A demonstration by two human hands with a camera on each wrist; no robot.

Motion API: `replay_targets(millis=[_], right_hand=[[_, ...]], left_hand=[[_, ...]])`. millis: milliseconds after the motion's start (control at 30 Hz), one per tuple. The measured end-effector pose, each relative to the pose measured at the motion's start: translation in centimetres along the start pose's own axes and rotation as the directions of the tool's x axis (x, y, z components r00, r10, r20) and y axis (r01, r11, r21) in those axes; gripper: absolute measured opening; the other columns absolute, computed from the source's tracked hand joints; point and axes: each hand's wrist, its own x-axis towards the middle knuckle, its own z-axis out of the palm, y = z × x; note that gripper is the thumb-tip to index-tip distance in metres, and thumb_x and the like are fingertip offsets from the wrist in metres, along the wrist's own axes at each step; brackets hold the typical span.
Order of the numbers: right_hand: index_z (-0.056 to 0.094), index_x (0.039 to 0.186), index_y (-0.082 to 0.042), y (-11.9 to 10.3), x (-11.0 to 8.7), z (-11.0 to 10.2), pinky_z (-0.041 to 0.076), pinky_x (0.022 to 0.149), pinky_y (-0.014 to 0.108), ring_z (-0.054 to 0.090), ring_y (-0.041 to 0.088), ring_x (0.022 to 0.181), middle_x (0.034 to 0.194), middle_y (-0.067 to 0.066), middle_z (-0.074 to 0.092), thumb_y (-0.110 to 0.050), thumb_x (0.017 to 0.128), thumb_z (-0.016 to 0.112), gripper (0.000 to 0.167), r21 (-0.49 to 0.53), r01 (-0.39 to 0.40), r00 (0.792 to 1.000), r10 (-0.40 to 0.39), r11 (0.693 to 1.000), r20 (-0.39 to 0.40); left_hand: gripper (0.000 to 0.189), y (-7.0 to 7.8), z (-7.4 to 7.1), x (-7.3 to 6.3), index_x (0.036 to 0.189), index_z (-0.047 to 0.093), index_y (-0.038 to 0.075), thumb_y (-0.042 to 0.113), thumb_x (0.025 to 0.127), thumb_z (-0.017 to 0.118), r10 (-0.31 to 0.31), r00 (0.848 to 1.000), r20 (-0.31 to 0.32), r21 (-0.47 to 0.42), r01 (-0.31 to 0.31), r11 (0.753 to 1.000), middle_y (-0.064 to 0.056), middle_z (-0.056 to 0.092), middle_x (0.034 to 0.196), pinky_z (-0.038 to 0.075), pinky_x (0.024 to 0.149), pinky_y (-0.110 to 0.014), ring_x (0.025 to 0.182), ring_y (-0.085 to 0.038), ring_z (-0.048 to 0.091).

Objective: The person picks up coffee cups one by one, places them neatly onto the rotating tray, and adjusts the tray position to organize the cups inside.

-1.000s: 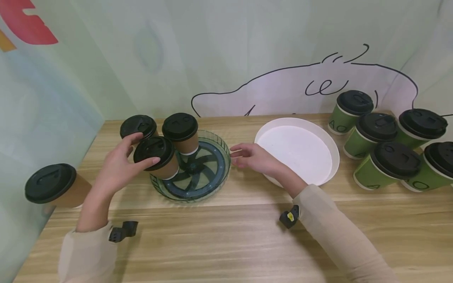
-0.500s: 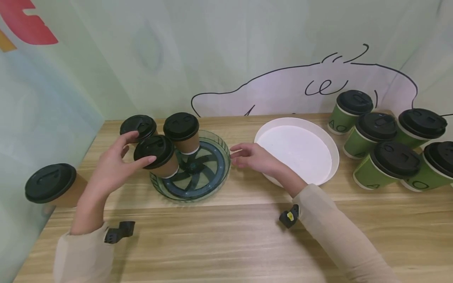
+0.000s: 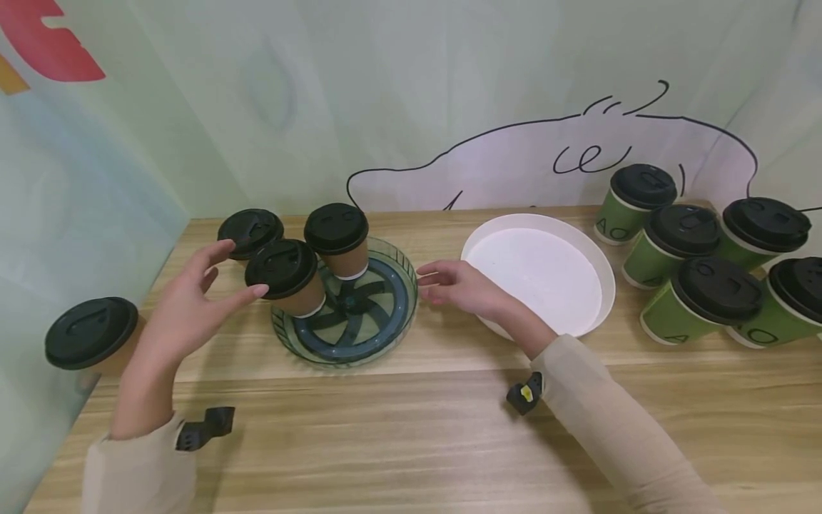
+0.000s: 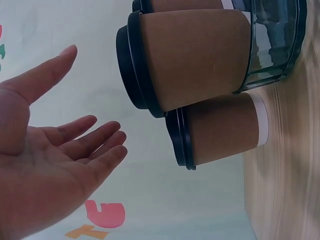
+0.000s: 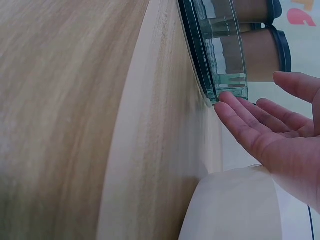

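A round clear-green tray [image 3: 353, 351] with a dark spoked ring stands on the table. Two brown paper cups with black lids are upright on it: a front-left cup [image 3: 294, 282] and a back cup [image 3: 338, 239]. Behind and to the left, another brown lidded cup [image 3: 250, 232] stands on the table. My left hand [image 3: 176, 307] is spread beside the front-left cup; in the left wrist view a gap shows between its fingers and the lid. My right hand [image 3: 459, 289] has its fingers extended, with fingertips [image 5: 226, 97] right at the tray's right rim.
A white round tray [image 3: 539, 278] lies right of the green one, below my right forearm. Several green lidded cups [image 3: 700, 300] are grouped at the far right. One more brown cup [image 3: 96, 335] stands at the left table edge, partly behind my left wrist.
My left hand has drawn back leftward from the front-left cup. Both cups on the green tray have shifted slightly clockwise, the back one rightward and the front one upward. My right hand has stayed put.
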Motion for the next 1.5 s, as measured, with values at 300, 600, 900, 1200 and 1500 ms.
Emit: replay_targets(millis=[300, 600, 900, 1200, 1500], right_hand=[[0.046, 0.127, 0.007, 0.0, 0.0, -0.1, 0.050, 0.082, 0.036, 0.061, 0.028, 0.098, 0.110, 0.024, 0.060, 0.002, 0.087, 0.052, 0.040, -0.015, -0.014, 1.000, 0.014, 1.000, -0.012], [0.044, 0.128, 0.009, 0.0, 0.0, 0.0, 0.049, 0.086, 0.037, 0.057, 0.031, 0.105, 0.118, 0.025, 0.055, 0.004, 0.087, 0.051, 0.041, 0.005, -0.005, 1.000, 0.005, 1.000, -0.003], [0.045, 0.127, 0.008, 0.1, 0.0, -0.1, 0.050, 0.084, 0.036, 0.059, 0.028, 0.101, 0.114, 0.024, 0.058, 0.002, 0.087, 0.052, 0.041, -0.005, -0.013, 1.000, 0.013, 1.000, -0.007], [0.045, 0.127, 0.008, 0.2, 0.0, -0.2, 0.050, 0.083, 0.035, 0.058, 0.031, 0.103, 0.113, 0.024, 0.058, 0.003, 0.086, 0.052, 0.042, -0.010, -0.008, 1.000, 0.008, 1.000, -0.008], [0.044, 0.128, 0.009, 0.3, 0.0, -0.1, 0.049, 0.084, 0.033, 0.055, 0.031, 0.109, 0.121, 0.026, 0.053, 0.004, 0.086, 0.051, 0.043, 0.010, 0.016, 1.000, -0.016, 1.000, 0.014]], left_hand=[[0.082, -0.2, -0.5, -0.5, 0.146, 0.012, 0.003, 0.036, 0.088, 0.059, -0.007, 1.000, -0.031, 0.015, 0.008, 1.000, -0.024, 0.014, 0.147, 0.021, 0.102, -0.057, 0.131, -0.045, 0.016], [0.083, -0.9, -1.2, -1.2, 0.147, 0.010, 0.011, 0.041, 0.087, 0.058, -0.049, 0.997, -0.056, 0.042, 0.051, 0.998, -0.017, 0.013, 0.150, 0.023, 0.099, -0.060, 0.132, -0.044, 0.016], [0.083, -1.7, -2.0, -1.8, 0.148, 0.008, 0.011, 0.041, 0.088, 0.057, -0.068, 0.996, -0.062, 0.080, 0.073, 0.994, -0.020, 0.012, 0.149, 0.024, 0.095, -0.064, 0.129, -0.050, 0.017], [0.084, -1.8, -2.4, -2.2, 0.147, 0.007, 0.008, 0.040, 0.088, 0.057, -0.082, 0.994, -0.073, 0.099, 0.089, 0.991, -0.022, 0.010, 0.149, 0.021, 0.096, -0.064, 0.128, -0.051, 0.016], [0.085, -1.9, -2.9, -2.6, 0.148, 0.005, 0.010, 0.045, 0.088, 0.055, -0.144, 0.987, -0.073, 0.140, 0.153, 0.978, -0.024, 0.008, 0.149, 0.023, 0.091, -0.067, 0.127, -0.052, 0.015]])
